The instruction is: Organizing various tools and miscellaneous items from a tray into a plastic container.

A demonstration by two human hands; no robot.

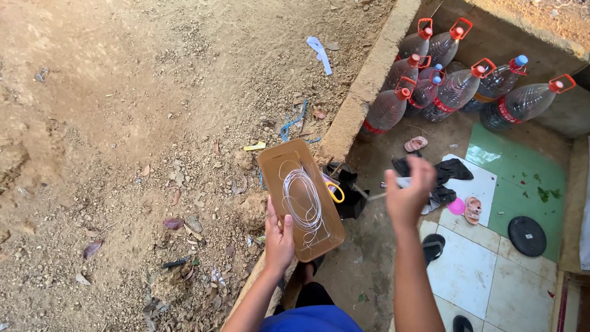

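Resting loosely in a shallow brown tray (301, 200), a coil of thin white line (301, 200) lies in overlapping loops, and the tray itself is held out at a tilt above the edge of a low concrete curb (362, 86). The left hand (278, 237) grips the tray's lower left rim, thumb on top and fingers underneath. The right hand (409, 190) is raised just to the tray's right, closed in a loose fist; it seems to pinch a thin strand or stick that runs back toward the tray, though blur makes this hard to tell.

The loops look likely to slide or snag on one another, since the tray slants and only one hand steadies it; a sharp tug from the right could knot the coil or tip the tray. Yellow-handled scissors (335, 192) sit just beyond the tray's right edge, near enough to catch the line.

To the left lies bare, stony dirt (123, 123) with leaves and scraps, wide and open. To the right, the tiled floor (467, 270) is more crowded: sandals, dark cloth, a black disc, and a cluster of red-capped plastic bottles (455, 86) against the far wall.
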